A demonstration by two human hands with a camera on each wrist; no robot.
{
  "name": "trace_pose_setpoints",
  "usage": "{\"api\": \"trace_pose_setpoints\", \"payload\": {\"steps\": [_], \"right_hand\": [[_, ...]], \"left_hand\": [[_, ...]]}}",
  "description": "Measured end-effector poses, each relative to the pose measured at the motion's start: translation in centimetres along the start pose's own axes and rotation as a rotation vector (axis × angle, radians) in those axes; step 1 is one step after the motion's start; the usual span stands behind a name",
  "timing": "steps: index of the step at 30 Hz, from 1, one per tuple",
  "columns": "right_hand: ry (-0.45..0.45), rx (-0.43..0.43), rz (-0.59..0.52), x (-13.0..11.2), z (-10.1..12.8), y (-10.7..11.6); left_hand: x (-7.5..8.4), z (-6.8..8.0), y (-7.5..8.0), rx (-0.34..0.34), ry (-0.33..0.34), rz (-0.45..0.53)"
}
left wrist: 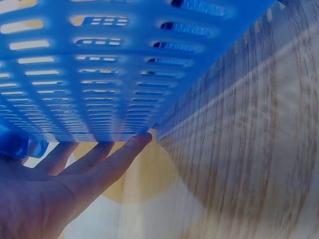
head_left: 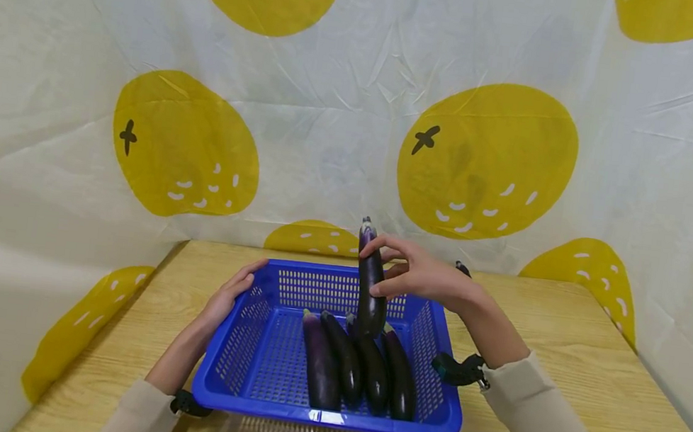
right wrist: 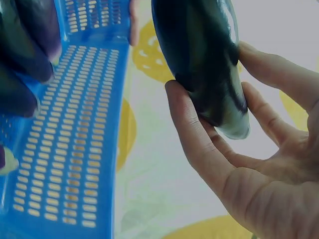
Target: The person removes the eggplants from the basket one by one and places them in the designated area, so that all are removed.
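Observation:
A blue plastic basket (head_left: pixel 260 409) with slotted walls stands on the table. Several dark purple eggplants (head_left: pixel 321 366) lie side by side in it, mostly toward its right half, stem ends pointing away. My right hand (head_left: pixel 420 274) holds another eggplant (head_left: pixel 370 276) between thumb and fingers, nearly upright above the basket's back part, stem up. Its lower end overlaps the eggplants below in the head view. In the right wrist view, fingertips (right wrist: pixel 180 94) press both sides of its glossy skin. My left hand (head_left: pixel 224 302) rests at the basket's back left corner, extended fingers (left wrist: pixel 117 162) against the outer wall.
The wooden table (head_left: pixel 558 383) reaches out on both sides of the basket. A white cloth (head_left: pixel 339 165) printed with yellow fruit hangs behind it and along the sides. Each wrist wears a black band (head_left: pixel 460 370); a small dark tip (head_left: pixel 462 268) shows behind the right wrist.

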State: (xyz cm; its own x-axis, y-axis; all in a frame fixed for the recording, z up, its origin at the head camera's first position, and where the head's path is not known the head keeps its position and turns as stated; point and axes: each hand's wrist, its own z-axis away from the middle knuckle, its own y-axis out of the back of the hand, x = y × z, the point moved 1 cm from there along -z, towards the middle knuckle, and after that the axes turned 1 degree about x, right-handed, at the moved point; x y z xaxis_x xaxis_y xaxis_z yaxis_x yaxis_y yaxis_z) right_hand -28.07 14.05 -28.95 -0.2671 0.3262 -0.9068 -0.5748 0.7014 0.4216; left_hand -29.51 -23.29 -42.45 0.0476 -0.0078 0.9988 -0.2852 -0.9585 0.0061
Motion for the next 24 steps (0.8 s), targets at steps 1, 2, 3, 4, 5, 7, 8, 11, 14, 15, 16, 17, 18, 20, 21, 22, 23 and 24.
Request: {"api": "trace_pose_setpoints", "payload": {"steps": [1, 2, 3, 4, 5, 7, 8, 11, 14, 15, 16, 17, 18, 20, 21, 22, 23, 24], "right_hand": [[0.003, 0.012, 0.004, 0.1, 0.2, 0.3], [0.005, 0.023, 0.006, 0.3, 0.5, 0.6], [0.007, 0.033, 0.008, 0.4, 0.7, 0.9], [0.009, 0.043, 0.008, 0.6, 0.9, 1.2], [0.010, 0.052, 0.005, 0.8, 1.0, 1.5], [0.009, 0.072, 0.001, 1.3, 1.5, 2.0], [0.008, 0.080, -0.003, 1.5, 1.6, 2.2], [0.010, 0.110, -0.010, 2.1, 2.2, 3.0], [0.007, 0.144, -0.004, 2.7, 2.8, 3.7], [0.006, 0.155, 0.000, 2.8, 3.0, 3.9], [0.006, 0.165, 0.005, 3.0, 3.2, 4.1], [0.004, 0.178, 0.017, 3.1, 3.4, 4.3], [0.000, 0.190, 0.024, 3.3, 3.7, 4.5], [-0.003, 0.211, 0.032, 3.6, 4.1, 4.8], [-0.003, 0.220, 0.036, 3.8, 4.4, 5.0], [-0.003, 0.229, 0.035, 4.0, 4.6, 5.1], [-0.003, 0.237, 0.033, 4.2, 4.8, 5.2], [0.000, 0.242, 0.024, 4.4, 5.1, 5.3]], "left_hand": [[0.0, 0.0, 0.0, -0.005, -0.001, 0.004], [0.0, 0.0, 0.0, -0.006, -0.001, 0.007], [-0.1, 0.0, 0.0, -0.007, 0.000, 0.011], [-0.1, 0.0, 0.0, -0.008, 0.000, 0.015], [-0.1, 0.0, 0.0, -0.009, -0.001, 0.017], [0.0, 0.0, 0.1, -0.008, -0.002, 0.013], [0.0, 0.0, 0.0, -0.006, -0.001, 0.015], [0.0, 0.0, 0.0, -0.001, -0.005, 0.010], [0.0, -0.1, 0.0, 0.007, -0.006, 0.003], [0.0, -0.1, 0.1, 0.009, -0.008, -0.004], [0.0, -0.1, 0.1, 0.014, -0.007, -0.009], [0.0, -0.1, 0.1, 0.012, -0.009, -0.013], [0.0, -0.1, 0.1, 0.011, -0.012, -0.014], [0.1, -0.1, 0.1, 0.010, -0.017, -0.014], [0.1, -0.1, 0.1, 0.005, -0.020, -0.010], [0.1, -0.1, 0.1, 0.003, -0.020, -0.011], [0.0, -0.1, 0.1, 0.001, -0.021, -0.006], [0.0, -0.1, 0.0, 0.003, -0.017, -0.006]]}}
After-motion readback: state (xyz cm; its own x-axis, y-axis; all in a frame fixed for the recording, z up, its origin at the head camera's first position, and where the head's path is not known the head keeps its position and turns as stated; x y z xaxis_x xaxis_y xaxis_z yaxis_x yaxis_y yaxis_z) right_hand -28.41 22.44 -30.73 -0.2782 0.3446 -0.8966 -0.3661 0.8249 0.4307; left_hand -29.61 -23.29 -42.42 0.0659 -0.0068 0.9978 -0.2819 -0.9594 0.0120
